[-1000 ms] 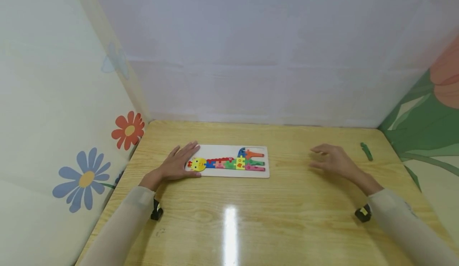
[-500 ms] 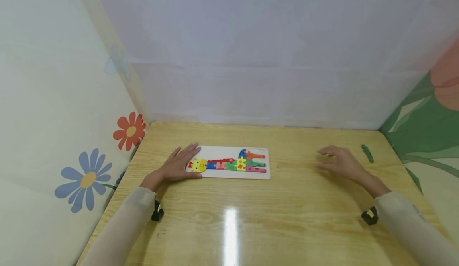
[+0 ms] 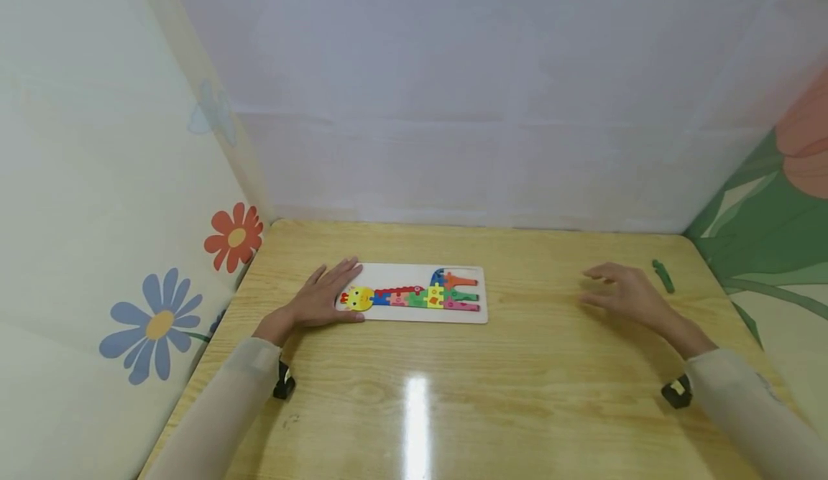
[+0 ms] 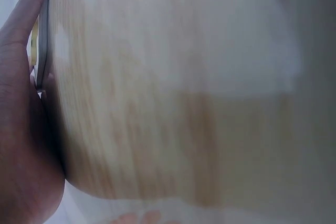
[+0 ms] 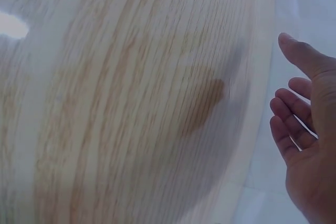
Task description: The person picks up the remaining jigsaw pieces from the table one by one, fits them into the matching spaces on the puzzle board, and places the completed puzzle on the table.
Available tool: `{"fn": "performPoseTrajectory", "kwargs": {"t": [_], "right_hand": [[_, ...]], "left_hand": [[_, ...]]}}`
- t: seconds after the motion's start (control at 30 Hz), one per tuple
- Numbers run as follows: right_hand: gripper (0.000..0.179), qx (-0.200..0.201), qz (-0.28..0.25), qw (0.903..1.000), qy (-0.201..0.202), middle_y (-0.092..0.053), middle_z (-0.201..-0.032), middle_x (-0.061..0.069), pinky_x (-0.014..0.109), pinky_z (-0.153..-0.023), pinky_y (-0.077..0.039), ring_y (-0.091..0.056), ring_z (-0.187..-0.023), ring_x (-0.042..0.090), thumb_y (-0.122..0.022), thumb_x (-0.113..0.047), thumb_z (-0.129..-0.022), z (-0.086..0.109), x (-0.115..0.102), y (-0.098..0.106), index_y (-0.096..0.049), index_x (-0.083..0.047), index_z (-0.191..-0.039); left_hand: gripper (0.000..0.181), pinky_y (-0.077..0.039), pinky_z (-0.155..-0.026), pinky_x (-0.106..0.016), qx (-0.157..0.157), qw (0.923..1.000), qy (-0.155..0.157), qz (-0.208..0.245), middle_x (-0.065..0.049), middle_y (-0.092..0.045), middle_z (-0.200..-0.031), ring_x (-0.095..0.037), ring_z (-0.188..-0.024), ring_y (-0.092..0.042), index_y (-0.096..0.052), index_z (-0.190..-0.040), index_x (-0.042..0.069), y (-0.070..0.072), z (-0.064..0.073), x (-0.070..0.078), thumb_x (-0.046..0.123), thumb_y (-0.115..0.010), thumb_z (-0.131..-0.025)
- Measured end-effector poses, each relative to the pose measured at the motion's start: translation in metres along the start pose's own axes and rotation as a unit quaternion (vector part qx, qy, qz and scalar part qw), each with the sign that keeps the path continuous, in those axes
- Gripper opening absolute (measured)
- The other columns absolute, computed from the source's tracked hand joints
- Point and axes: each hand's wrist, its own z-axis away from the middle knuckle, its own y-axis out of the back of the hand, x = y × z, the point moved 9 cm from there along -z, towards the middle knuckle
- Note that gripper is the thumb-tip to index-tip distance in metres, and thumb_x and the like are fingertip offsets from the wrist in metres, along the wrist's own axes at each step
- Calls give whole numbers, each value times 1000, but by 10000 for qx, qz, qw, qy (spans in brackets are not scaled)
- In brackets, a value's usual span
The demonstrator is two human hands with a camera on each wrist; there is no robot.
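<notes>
In the head view a white giraffe puzzle board (image 3: 394, 312) lies flat on the table, its colourful interlocking pieces forming a giraffe with its head at the left. My left hand (image 3: 318, 300) rests on the board's left end, fingers stretched over the far side and thumb along the near edge. In the left wrist view the thumb lies straight along the board's rim. My right hand (image 3: 627, 296) hovers above the table on the right, holding nothing, with loosely bent fingers and the thumb apart. Beyond it lies a slim green puzzle piece (image 3: 663, 277).
The wood-grain table (image 3: 517, 365) reaches a pale back wall (image 3: 453, 106). Flower-patterned walls close in both sides, with a red flower (image 3: 236, 237) at the left. A bright light reflection crosses the tabletop near the front.
My right hand has moved to the right, closer to the green puzzle piece. The left hand stays on the puzzle board. The whole view has shifted slightly.
</notes>
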Motion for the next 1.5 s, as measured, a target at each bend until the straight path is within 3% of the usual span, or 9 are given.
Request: {"fn": "performPoseTrajectory", "kwargs": {"t": [0.2, 0.43, 0.7, 1.0, 1.33, 1.5], "right_hand": [[52, -50, -127, 9996, -241, -72, -122, 31, 62, -84, -60, -71, -103, 49, -90, -23, -87, 5, 10, 4, -72, 6, -125], [49, 248, 9, 9997, -35, -74, -115, 29, 60, -79, -61, -74, -96, 47, -92, -18, -83, 9, 14, 12, -74, 7, -120], [49, 317, 44, 9995, -26, -74, -116, 28, 60, -79, -61, -73, -97, 45, -92, -18, -83, 15, 20, 19, -74, 7, -121], [49, 408, 118, 9991, -70, -74, -117, 29, 59, -78, -61, -72, -98, 46, -93, -18, -82, 22, 28, 25, -74, 7, -120], [49, 477, 100, 9987, -168, -74, -118, 28, 45, -74, -63, -73, -96, 47, -93, -19, -81, 30, 37, 31, -75, 6, -120], [50, 537, 173, 9982, -192, -74, -119, 28, 42, -74, -62, -73, -96, 46, -94, -19, -80, 33, 41, 35, -76, 5, -119]], "left_hand": [[112, -2, -128, -65, -6, 10000, 10, 28, -11, -14, -178, -34, -164, -11, -22, -170, 11, 0, 0, 0, 67, -74, -88], [113, -2, -128, -65, 53, 9999, -45, 91, -11, -15, -178, -34, -164, -12, -22, -170, 11, 0, 0, 0, 68, -73, -88], [114, -4, -126, -68, 242, 9994, -181, 165, -12, -18, -177, -36, -163, -15, -25, -169, 11, 0, 0, 0, 74, -70, -86], [114, -1, -127, -66, 137, 9998, -78, 108, -9, -14, -178, -33, -164, -11, -22, -171, 15, -8, -2, -10, 75, -69, -86], [114, -4, -126, -69, 279, 9991, -240, 194, -12, -18, -177, -36, -163, -14, -25, -169, 12, -3, 0, -3, 75, -70, -86], [113, -3, -127, -67, 143, 9998, -89, 119, -11, -16, -178, -35, -164, -13, -24, -170, 12, -1, 0, -2, 71, -72, -87]]}}
